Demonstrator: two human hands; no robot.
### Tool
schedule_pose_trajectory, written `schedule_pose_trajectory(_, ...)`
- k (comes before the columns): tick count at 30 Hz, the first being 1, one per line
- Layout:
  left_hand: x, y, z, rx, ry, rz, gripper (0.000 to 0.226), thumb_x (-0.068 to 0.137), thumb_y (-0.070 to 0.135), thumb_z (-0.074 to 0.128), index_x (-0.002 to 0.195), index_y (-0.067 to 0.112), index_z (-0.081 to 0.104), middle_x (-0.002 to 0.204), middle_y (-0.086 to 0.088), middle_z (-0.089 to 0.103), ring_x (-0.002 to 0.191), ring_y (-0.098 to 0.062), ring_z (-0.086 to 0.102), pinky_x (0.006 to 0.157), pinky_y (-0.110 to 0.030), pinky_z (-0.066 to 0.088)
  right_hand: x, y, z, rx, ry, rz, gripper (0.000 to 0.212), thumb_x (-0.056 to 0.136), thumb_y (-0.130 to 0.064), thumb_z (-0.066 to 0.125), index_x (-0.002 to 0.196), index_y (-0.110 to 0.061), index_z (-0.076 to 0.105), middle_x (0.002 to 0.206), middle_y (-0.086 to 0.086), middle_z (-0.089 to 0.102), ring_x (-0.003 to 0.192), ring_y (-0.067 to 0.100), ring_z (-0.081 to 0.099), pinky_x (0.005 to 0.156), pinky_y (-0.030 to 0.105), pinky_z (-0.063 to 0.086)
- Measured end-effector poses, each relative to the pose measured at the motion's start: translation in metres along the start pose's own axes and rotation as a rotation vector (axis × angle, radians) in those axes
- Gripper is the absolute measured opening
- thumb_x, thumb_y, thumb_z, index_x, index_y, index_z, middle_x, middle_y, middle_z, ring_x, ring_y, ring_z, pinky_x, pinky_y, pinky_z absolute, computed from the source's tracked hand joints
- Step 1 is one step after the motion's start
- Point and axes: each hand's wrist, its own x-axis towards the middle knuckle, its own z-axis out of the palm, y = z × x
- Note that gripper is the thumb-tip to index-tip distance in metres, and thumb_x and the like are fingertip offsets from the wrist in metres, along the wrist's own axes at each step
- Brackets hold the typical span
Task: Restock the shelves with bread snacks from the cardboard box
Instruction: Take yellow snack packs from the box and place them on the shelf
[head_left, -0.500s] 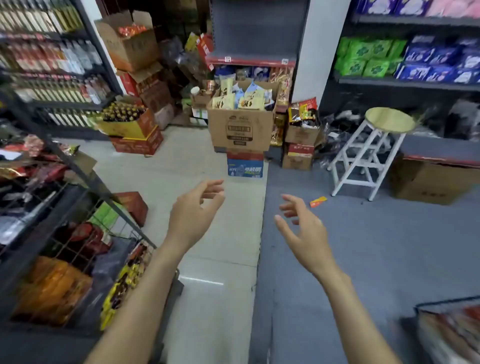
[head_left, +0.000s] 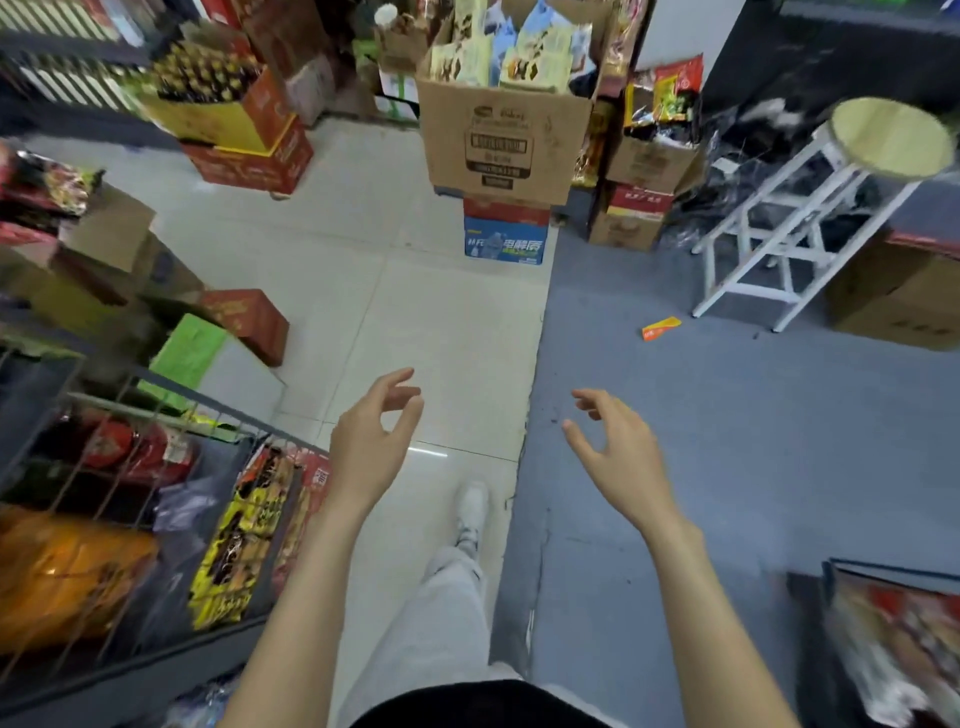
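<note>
Both hands empty, fingers loosely curled: left hand over the pale tile floor, right hand over the grey floor section. Cardboard box straight ahead, open, snack packs standing in it, stacked on a red-blue carton. White stool to the right, wire rack of packets on the left. Orange wrapper on the floor near the stool.
</note>
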Motion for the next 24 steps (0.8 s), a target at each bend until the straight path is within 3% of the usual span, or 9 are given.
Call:
schedule_pose_trajectory(8,0.173,0.017,-0.016,0.135,-0.134,-0.019,0.033,0.093,0.037,0.053,0.126,0.032,0.054,0.098,0.021,0.061,0.099,-0.007,0.056,0.083,-0.026,0.038,0.16,-0.031,0.001,-0.102,-0.02,0.097,0.042,0.092,-0.043,0.051,0.129,-0.025,0.047,0.119,-0.005,0.058,0.112,0.018,0.052,0.086,0.037,0.045)
schedule_pose_trajectory(14,0.28,0.028,-0.023,0.203,-0.143,0.074,0.035,0.095,0.03,0.053,0.129,0.025,0.054,0.124,0.013,0.059,0.119,-0.011,0.049,0.093,-0.024,0.035,0.27,-0.053,-0.008,-0.102,0.013,0.126,0.042,0.092,-0.048,0.046,0.128,-0.026,0.049,0.119,-0.007,0.058,0.112,0.016,0.052,0.084,0.036,0.045)
schedule_pose_trajectory(24,0.467,0.029,-0.007,0.007,-0.03,-0.022,0.026,0.093,0.02,0.056,0.118,0.027,0.06,0.101,0.014,0.068,0.1,-0.001,0.061,0.096,-0.03,0.045,0.475,-0.041,0.008,-0.074,0.007,0.08,0.035,0.092,-0.026,0.054,0.127,-0.022,0.05,0.119,-0.002,0.059,0.111,0.02,0.053,0.078,0.029,0.038)
